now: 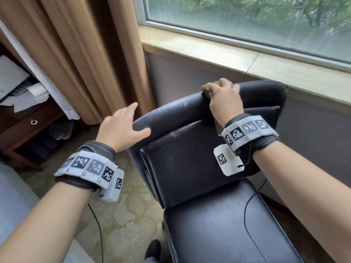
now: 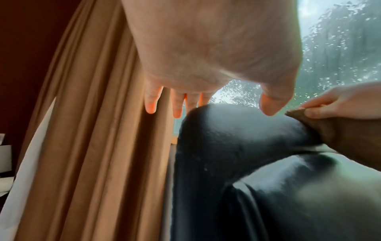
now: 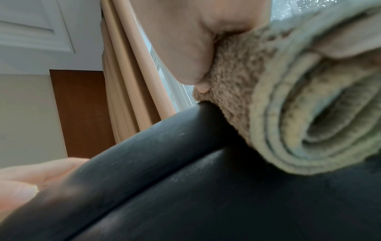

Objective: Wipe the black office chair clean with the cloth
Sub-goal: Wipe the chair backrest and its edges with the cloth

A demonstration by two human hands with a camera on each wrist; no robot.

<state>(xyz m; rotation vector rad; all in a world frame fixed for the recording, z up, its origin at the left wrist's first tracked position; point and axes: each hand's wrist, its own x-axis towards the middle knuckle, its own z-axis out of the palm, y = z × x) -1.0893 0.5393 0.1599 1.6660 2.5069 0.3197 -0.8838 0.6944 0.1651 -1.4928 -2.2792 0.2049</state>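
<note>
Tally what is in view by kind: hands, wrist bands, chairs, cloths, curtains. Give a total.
Hands: 2, left hand open, right hand gripping the cloth
Marker-covered wrist bands: 2
Black leather office chair: 1
Brown terry cloth: 1
Tan curtain: 1
Total: 7

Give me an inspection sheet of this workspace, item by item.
Surface: black office chair, pale smudges on backrest.
Job's things: brown cloth, bunched, pressed on the backrest's top edge.
Clutter: papers on a wooden cabinet; slippers on the floor.
Grippers: right hand grips the cloth; left hand fingers straight, at the backrest's corner.
Cables: thin black cable across the seat.
Surroundings: tan curtain, window sill.
</note>
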